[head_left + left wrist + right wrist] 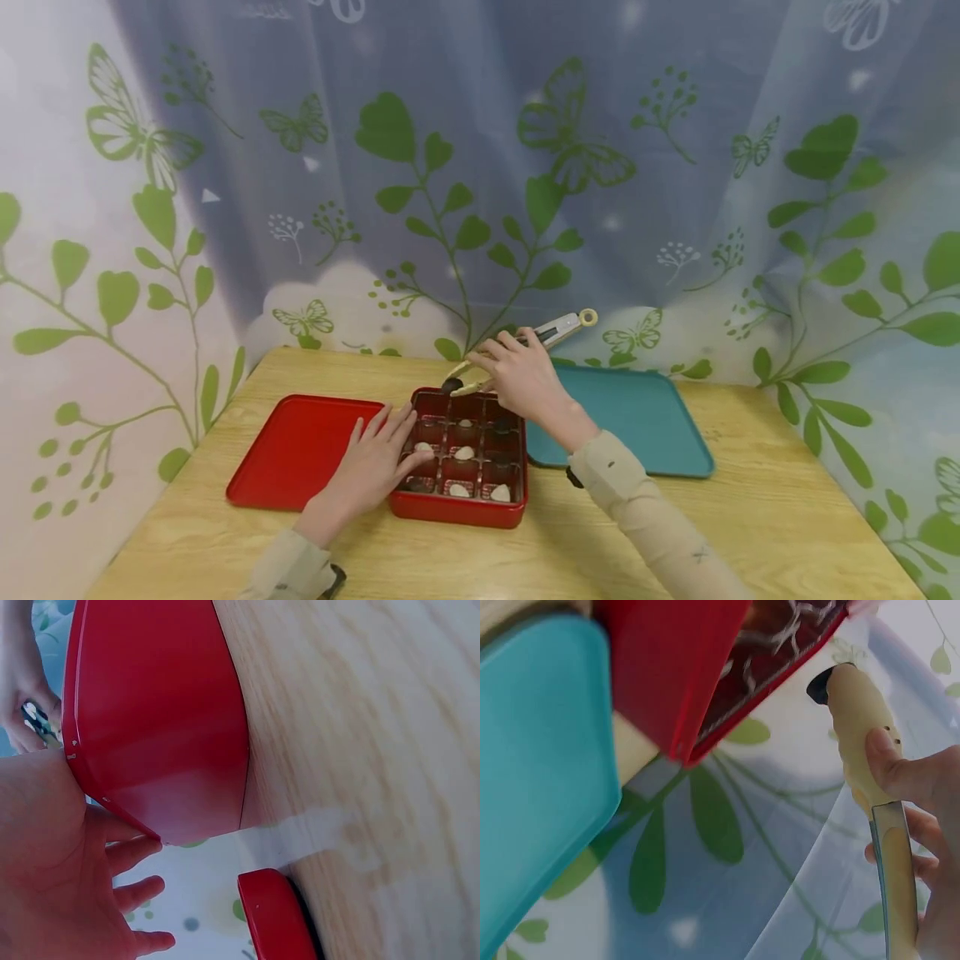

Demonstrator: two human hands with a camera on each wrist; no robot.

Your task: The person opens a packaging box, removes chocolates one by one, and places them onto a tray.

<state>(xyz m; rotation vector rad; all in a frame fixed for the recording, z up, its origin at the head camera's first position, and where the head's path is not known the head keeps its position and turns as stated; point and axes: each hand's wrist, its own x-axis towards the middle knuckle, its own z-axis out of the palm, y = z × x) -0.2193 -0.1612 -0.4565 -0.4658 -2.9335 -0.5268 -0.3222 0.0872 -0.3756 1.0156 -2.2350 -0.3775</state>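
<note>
My right hand (525,375) grips a pair of tongs (558,327) with pale yellow jaws and metal handles. Between the tong tips sits a small dark rounded piece (452,386), over the far edge of a red box (457,511). Clear dividers split this box into several compartments, some with white pieces (463,453), others with dark ones. With fingers spread, my left hand (367,467) rests on the box's left rim, its thumb reaching over the compartments. The left wrist view shows the fingers (139,894) extended past the box's corner.
A red tray-like lid (300,442) lies left of the box on the wooden table (600,542). To the right is a teal tray (637,417), partly behind my right forearm. A patterned curtain (480,167) hangs behind the table.
</note>
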